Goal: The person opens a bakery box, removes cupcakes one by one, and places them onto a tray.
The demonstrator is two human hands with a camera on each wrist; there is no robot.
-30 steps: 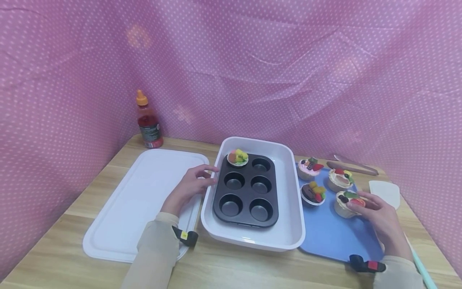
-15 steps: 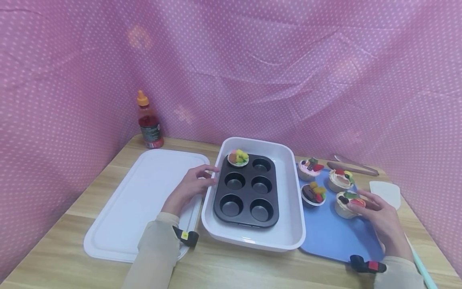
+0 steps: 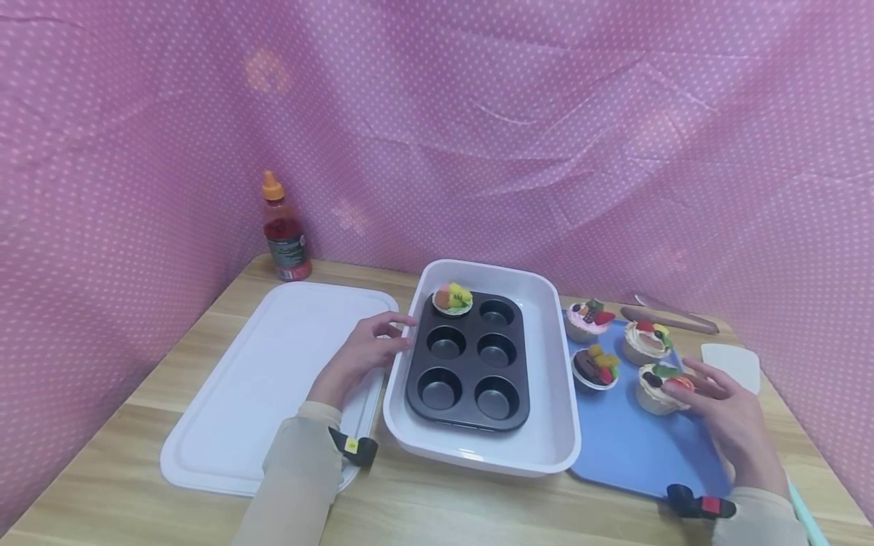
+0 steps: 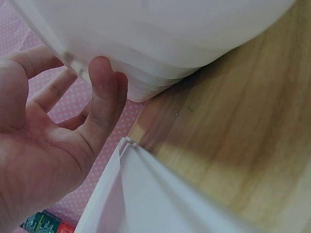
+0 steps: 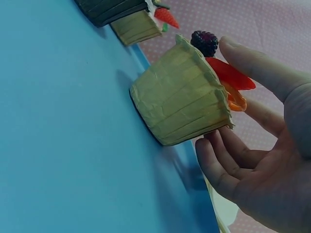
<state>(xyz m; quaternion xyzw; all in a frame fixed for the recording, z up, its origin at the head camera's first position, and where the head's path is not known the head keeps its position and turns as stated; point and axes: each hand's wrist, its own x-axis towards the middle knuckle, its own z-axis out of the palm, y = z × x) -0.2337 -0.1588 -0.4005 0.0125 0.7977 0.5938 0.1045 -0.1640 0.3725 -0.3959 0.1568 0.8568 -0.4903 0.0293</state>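
Observation:
My right hand [image 3: 734, 413] is around a cupcake [image 3: 657, 390] topped with fruit, which stands upright on a blue board [image 3: 635, 447]. In the right wrist view, the thumb reaches over the toppings and the other fingers [image 5: 218, 165] lie loosely beside the pale paper cup [image 5: 180, 94]. My left hand [image 3: 362, 353] touches the left rim of a white rectangular tub [image 3: 549, 425] with relaxed fingertips. Inside the tub lies a dark muffin tin [image 3: 467, 417]. One fruit-topped cupcake [image 3: 452, 300] sits in its back left cup; its other cups are bare.
More cupcakes, one pink [image 3: 589, 322], one cream [image 3: 645, 343] and one chocolate [image 3: 594, 368], stand on the blue board. Tongs [image 3: 672, 318] and a white spatula [image 3: 732, 364] lie beyond. A white board [image 3: 266, 387] and a sauce bottle [image 3: 287, 243] are at left.
My right hand's fingers have spread slightly and shifted a little right about the cupcake. The left hand stays at the tub's rim. The whole head view has drifted slightly.

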